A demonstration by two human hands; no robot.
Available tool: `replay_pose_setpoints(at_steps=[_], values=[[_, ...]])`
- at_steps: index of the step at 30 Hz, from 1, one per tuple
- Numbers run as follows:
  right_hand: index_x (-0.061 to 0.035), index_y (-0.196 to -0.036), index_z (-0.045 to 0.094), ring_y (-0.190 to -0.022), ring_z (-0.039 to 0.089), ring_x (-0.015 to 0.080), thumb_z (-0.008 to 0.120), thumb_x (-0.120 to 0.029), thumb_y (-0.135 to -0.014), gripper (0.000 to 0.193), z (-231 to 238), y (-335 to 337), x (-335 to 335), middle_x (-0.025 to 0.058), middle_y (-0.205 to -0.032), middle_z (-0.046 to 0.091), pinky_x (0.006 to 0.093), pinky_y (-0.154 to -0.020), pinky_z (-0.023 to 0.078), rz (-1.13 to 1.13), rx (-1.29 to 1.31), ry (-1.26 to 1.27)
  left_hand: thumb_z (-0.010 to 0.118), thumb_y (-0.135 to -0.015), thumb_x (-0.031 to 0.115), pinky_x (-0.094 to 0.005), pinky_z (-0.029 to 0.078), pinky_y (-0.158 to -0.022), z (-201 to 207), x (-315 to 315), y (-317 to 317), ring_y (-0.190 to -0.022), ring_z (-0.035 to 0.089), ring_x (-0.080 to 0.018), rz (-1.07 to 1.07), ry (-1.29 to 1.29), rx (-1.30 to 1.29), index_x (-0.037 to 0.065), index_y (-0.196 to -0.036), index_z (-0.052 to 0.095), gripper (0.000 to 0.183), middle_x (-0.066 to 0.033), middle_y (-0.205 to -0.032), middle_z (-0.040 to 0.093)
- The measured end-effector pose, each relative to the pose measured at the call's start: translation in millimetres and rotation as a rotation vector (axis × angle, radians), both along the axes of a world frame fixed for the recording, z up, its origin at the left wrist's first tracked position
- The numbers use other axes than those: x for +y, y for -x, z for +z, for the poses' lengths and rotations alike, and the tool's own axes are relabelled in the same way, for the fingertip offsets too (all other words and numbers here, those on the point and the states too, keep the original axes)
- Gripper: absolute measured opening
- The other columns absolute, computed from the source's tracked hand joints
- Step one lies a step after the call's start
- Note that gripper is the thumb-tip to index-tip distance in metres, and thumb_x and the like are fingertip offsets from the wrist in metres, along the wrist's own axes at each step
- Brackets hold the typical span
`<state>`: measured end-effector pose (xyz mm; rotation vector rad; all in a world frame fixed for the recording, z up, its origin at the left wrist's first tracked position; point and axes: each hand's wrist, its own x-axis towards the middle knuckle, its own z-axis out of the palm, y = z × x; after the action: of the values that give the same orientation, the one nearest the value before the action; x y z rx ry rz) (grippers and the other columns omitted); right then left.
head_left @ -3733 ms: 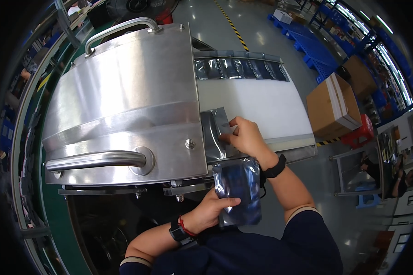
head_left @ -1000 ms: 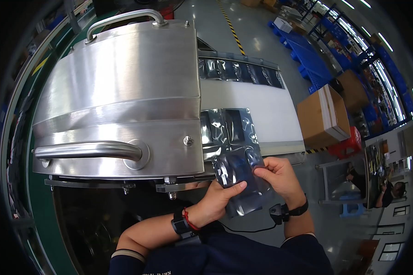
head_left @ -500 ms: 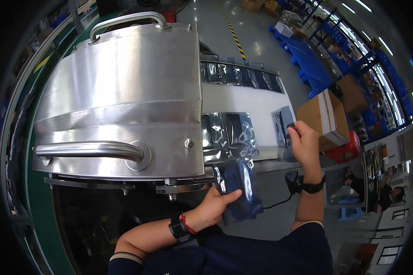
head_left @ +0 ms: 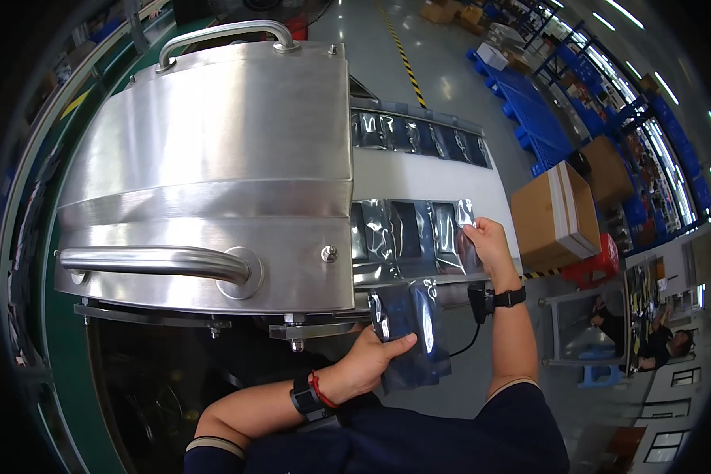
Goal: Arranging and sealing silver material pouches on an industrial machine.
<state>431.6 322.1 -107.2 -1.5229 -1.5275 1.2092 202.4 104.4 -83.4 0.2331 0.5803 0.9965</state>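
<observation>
My left hand [head_left: 365, 362] is closed, its thumb over a shiny dark anti-static bag [head_left: 409, 314] held below the near edge of a white conveyor belt [head_left: 442, 178]. Whether several bags are stacked there, I cannot tell. My right hand [head_left: 491, 246] pinches the right edge of another translucent bag [head_left: 452, 245], which holds something dark and lies over the near side of the belt. Just left of it, a similar bag [head_left: 405, 237] lies on the belt, and the row runs up to the steel cover. A second row of bags [head_left: 423, 138] lies along the belt's far side.
A rounded stainless steel machine cover [head_left: 213, 142] with bar handles [head_left: 158, 259] takes up the left. Cardboard boxes [head_left: 541, 225] and a red stool [head_left: 596, 261] stand to the right. Beyond are blue pallets [head_left: 529, 118]; a person [head_left: 660, 344] sits at far right.
My right hand has moved left with its bag, from the belt's right end to beside the near row. My left hand stays about where it was, still gripping its bag.
</observation>
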Motion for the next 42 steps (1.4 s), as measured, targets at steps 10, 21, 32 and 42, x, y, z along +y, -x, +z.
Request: replay_pose_setpoints(at_steps=[10, 21, 32, 42], values=[[0.0004, -0.076, 0.058, -0.054, 0.054, 0.0181, 0.069, -0.020, -0.074, 0.023, 21.3, 21.9, -22.4, 0.0074, -0.060, 0.057, 0.0290, -0.056, 0.043, -0.150, -0.732, -0.612, 0.055, -0.085, 0.003, -0.0322, 0.051, -0.079, 5.4, 14.3, 4.3, -0.089, 0.061, -0.0168, -0.014, 0.035, -0.115, 0.000, -0.108, 0.054, 0.023, -0.0080, -0.100, 0.061], [-0.0014, -0.075, 0.058, -0.051, 0.047, 0.0027, 0.062, -0.008, -0.082, 0.010, 93.2, 56.6, -123.8, -0.0018, -0.062, 0.055, 0.0178, -0.047, 0.038, 0.218, -0.049, 0.166, 0.060, -0.082, 0.000, -0.0282, 0.049, -0.080, 4.8, 21.5, -8.4, -0.090, 0.059, -0.0127, 0.097, -0.020, 0.051, 0.004, -0.106, 0.055, 0.025, -0.0041, -0.098, 0.061], [0.0019, -0.080, 0.057, -0.051, 0.047, 0.0103, 0.058, -0.007, -0.081, 0.009, 116.6, 13.6, -66.6, 0.0091, -0.056, 0.048, 0.0250, -0.049, 0.036, -0.063, -0.625, -0.707, 0.059, -0.083, 0.003, -0.0281, 0.049, -0.077, 1.1, 16.4, -2.2, -0.085, 0.060, -0.0127, 0.065, 0.002, 0.077, 0.002, -0.102, 0.056, 0.019, -0.0045, -0.093, 0.063], [0.0007, -0.084, 0.057, -0.055, 0.046, 0.0004, 0.052, -0.005, -0.087, 0.008, 80.3, -16.5, -17.9, -0.0033, -0.065, 0.054, 0.0173, -0.048, 0.034, 0.062, -0.242, -0.368, 0.053, -0.085, 0.002, -0.0356, 0.051, -0.082, -8.3, 17.3, -2.1, -0.092, 0.061, -0.0196, 0.000, -0.025, -0.007, 0.000, -0.111, 0.052, 0.027, -0.0097, -0.103, 0.060]])
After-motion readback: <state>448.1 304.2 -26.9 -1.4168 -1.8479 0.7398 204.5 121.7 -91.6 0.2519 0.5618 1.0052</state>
